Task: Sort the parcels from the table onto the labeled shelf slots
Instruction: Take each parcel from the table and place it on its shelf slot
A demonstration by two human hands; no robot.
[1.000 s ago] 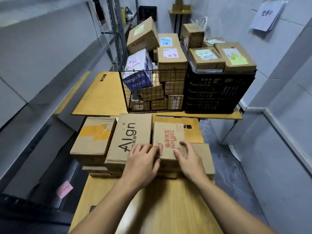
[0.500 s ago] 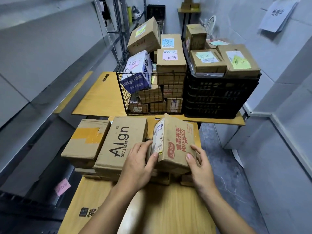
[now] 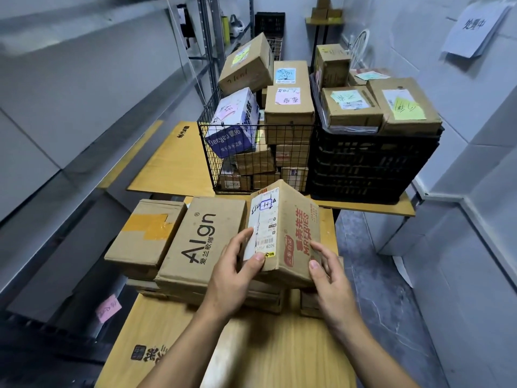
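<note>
Head camera: small cardboard parcel (image 3: 285,228) tilted up on one edge over the stack of boxes (image 3: 201,242) on the near table (image 3: 181,345), gripped by left hand (image 3: 235,275), thumb on its white label, and by right hand (image 3: 333,278), curled round the printed side. Could slip, given slick label and light fingertip hold; could knock the stack below. Matte brown card, crisp corners; behind, wire basket (image 3: 212,152) and black plastic crate (image 3: 363,169).
</note>
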